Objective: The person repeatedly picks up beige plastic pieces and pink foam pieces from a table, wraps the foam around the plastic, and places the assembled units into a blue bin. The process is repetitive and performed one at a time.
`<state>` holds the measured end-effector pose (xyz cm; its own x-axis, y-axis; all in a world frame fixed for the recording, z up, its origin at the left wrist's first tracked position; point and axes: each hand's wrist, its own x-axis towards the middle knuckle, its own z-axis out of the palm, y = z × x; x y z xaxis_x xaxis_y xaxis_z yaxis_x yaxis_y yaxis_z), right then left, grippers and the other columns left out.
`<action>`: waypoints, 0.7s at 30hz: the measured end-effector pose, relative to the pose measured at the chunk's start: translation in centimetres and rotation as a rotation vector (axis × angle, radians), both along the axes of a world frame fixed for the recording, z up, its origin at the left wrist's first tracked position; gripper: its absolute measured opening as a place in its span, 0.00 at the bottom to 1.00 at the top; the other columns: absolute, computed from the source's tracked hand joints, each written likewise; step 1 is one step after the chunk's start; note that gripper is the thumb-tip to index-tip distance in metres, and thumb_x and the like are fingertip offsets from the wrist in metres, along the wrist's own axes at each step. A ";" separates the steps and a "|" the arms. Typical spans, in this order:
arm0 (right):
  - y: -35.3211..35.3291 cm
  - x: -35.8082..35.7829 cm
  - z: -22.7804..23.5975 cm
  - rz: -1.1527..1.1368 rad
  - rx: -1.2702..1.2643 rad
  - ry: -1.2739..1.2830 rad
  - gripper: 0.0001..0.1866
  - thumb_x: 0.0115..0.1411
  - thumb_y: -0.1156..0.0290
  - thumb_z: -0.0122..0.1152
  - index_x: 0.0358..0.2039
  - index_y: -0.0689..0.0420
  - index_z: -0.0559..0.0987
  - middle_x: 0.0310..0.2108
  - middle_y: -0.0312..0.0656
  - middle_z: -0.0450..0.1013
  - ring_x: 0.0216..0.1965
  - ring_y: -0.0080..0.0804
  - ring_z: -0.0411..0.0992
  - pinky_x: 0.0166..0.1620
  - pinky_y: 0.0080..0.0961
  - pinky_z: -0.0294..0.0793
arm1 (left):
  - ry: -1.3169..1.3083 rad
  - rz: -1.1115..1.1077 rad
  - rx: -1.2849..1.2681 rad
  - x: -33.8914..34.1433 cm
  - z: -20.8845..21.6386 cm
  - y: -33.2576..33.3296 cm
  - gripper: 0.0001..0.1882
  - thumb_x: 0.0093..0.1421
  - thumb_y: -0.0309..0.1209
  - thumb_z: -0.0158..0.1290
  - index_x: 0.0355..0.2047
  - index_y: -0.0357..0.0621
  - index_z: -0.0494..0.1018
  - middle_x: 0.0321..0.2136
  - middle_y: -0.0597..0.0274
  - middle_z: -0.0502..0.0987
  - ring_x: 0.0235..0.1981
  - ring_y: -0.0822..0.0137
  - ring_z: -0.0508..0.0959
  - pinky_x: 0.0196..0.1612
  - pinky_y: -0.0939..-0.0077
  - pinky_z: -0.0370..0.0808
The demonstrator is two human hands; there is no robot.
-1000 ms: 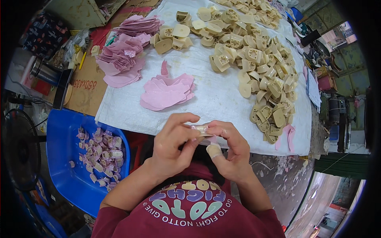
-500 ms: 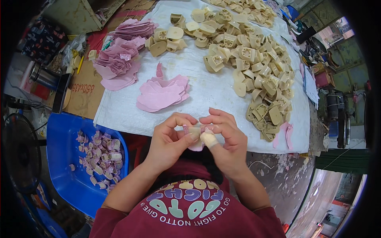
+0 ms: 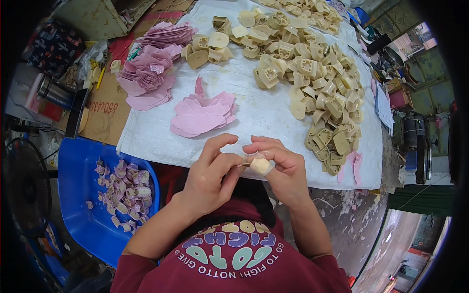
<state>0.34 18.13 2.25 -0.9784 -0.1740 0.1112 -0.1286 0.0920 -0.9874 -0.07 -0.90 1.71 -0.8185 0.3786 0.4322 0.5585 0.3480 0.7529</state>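
Clock directions are read from the meeting point of the hands, with 12 o'clock pointing away from the person. The near edge of the bench (image 3: pixel 151 144), covered in white cloth, runs from 9 to 4 o'clock and bows toward the person; the hands work at this edge. Open room on the cloth extends at 12 o'clock, bounded at 11 o'clock by a loose pink stack (image 3: pixel 201 117) and at 1 o'clock by a broad pile of beige parts (image 3: pixel 320 88). Farther out at 10 o'clock stand taller pink stacks (image 3: pixel 146 75); at 3 o'clock two pink strips (image 3: pixel 356 168) lie near the bench corner. Below bench level at 9 o'clock is a blue tub (image 3: pixel 78 190) containing small pink-and-beige pieces (image 3: pixel 124 190). The small piece (image 3: pixel 245 164) being handled is located between the fingertips of both hands; only a thin edge shows, and its full shape is hidden. The left hand (image 3: pixel 212 168) is narrow, thumb and a bent finger pinching the piece, with the forefinger raised clear. The right hand (image 3: pixel 281 168) is likewise narrow, curled fingers and cream-covered thumb (image 3: pixel 261 166) closed on the opposite side of the piece.
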 end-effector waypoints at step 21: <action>-3.6 1.3 -0.4 -0.006 -0.530 -0.252 0.18 0.63 0.78 0.52 0.53 0.62 0.74 0.62 0.45 0.63 0.23 0.15 0.71 0.21 0.12 0.68 | -1.227 -0.033 1.274 0.8 2.2 2.0 0.30 0.70 0.38 0.37 0.69 0.49 0.42 0.43 0.57 0.73 0.31 0.69 0.76 0.34 0.73 0.76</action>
